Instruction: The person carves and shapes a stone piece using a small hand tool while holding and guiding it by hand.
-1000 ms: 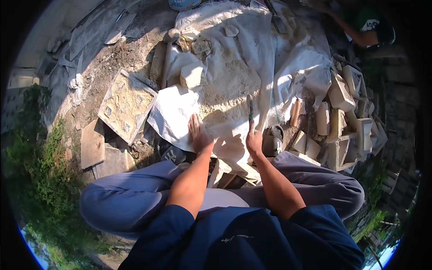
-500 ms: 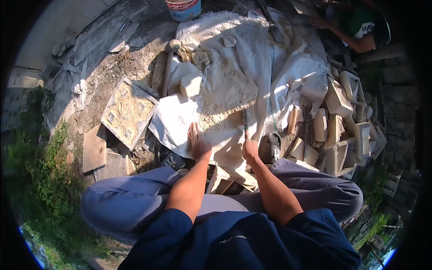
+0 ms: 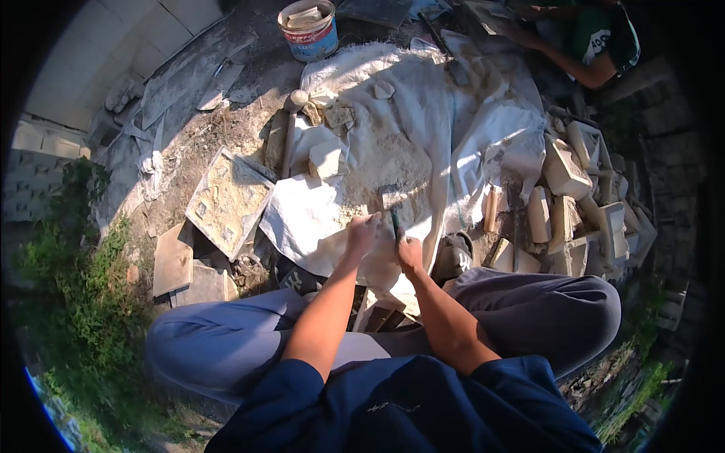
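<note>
My right hand (image 3: 410, 255) is wrapped round the dark handle of a scraper (image 3: 391, 198). The scraper's flat, dusty blade points away from me, over a heap of pale crumbly powder (image 3: 400, 155). Close by on the left is my left hand (image 3: 364, 232), near the powder's front edge; it is blurred and its fingers are hard to make out. Under both lies a white woven sack sheet (image 3: 291, 219), dusty and creased. A pale stone block (image 3: 326, 158) and a mallet with a round head (image 3: 299, 99) rest on the sheet's left side.
At left lies a square tray (image 3: 230, 204) with powder. Pale cast pieces (image 3: 566, 170) are piled at right. A paint bucket (image 3: 308, 30) stands at the back. Another person's arm (image 3: 563, 60) works at top right, near a dark-headed hammer (image 3: 456, 72).
My left hand has left its flat, spread pose on the sheet and moved right, toward the scraper. The scraper has turned from edge-on to show its blade and shifted left. The view has tilted up.
</note>
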A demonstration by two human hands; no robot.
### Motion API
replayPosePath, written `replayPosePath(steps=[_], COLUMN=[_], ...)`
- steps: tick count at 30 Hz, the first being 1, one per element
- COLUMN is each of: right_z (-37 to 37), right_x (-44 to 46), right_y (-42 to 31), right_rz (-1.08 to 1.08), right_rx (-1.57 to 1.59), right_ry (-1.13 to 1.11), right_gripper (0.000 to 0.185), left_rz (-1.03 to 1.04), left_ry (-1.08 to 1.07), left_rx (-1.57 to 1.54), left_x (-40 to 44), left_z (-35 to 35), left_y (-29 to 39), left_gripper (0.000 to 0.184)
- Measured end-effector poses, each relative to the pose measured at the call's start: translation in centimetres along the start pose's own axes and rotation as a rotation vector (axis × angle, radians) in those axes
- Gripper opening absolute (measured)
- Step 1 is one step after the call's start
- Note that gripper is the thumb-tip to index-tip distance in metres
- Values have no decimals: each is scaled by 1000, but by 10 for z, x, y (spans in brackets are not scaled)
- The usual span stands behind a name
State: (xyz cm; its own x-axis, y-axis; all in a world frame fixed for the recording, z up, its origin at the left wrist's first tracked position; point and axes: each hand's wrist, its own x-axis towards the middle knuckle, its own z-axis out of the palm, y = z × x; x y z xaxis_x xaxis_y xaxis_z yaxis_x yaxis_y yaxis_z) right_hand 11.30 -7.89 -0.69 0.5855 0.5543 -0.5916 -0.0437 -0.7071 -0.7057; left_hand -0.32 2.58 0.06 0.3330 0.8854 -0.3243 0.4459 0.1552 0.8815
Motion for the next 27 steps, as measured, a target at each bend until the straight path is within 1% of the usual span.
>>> replayPosePath(steps=[2, 3, 5, 6, 8, 10, 12, 13, 14, 15, 16, 17, 18, 19, 20, 21, 22, 23, 24, 27], right_z=[-3, -9, -24, -24, -20, -13, -9, -11, -10, -8, -6, -3, -1, 4, 8, 11, 15, 18, 21, 31], right_x=[1, -6, -27, -28, -22, -12, -8, -5, -5, -2, 1, 5, 3, 0, -3, -10, -17, -25, -28, -38], right_y=[6, -2, -26, -25, -9, 2, 0, -5, -10, -10, -11, -12, -15, -20, -27, -37, -48, -57, -58, -59], right_rz=[-9, -11, 60, 56, -192, -245, -159, -69, -75, -2, 70, 73, 69, 79, 88, 83, 127, 170, 165, 101], right_rx=[16, 15, -49, -52, -309, -338, -24, 14, 14, 35, 58, -54, -52, -164, -277, -278, -285, -291, -293, -299], right_ry=[-32, -25, -64, -61, -74, -75, -102, -129, -132, -104, -74, -43, -44, 46, 137, 136, 166, 196, 199, 182], right_gripper=[61, 61, 57, 57, 54, 54, 52, 53, 53, 53, 55, 54, 54, 52, 50, 50, 48, 46, 46, 43], left_rz=[-121, -117, -167, -163, 5, 1, -91, -92, -86, -78, -71, -35, -1, -83, -80, -42, -3, -17, -14, -176], left_ry=[-13, -18, -138, -138, -148, -114, -32, -25, 56, 134, 137, 123, 110, 166, 172, 224, 276, 242, 245, 240], left_rx=[-104, -108, 124, 119, 278, 307, 273, 271, 221, 171, 172, 153, 135, 218, 217, 232, 246, 177, 172, 157], left_x=[6, 7, 9, 10, 12, 15, 9, 4, -1, -4, -4, -4, -4, -14, -15, -11, -14, -23, -23, -22], left_z=[8, 11, 15, 19, 33, 43, 44, 43, 42, 41, 36, 28, 22, 12, 4, -1, -15, -27, -34, -48], left_y=[-7, -2, 9, 10, 7, -4, -1, 3, 6, 7, 7, 6, 3, 24, 29, 19, 30, 40, 39, 35], left_gripper=[44, 44, 44, 44, 43, 40, 38, 38, 36, 36, 36, 34, 32, 34, 34, 38, 41, 46, 46, 47])
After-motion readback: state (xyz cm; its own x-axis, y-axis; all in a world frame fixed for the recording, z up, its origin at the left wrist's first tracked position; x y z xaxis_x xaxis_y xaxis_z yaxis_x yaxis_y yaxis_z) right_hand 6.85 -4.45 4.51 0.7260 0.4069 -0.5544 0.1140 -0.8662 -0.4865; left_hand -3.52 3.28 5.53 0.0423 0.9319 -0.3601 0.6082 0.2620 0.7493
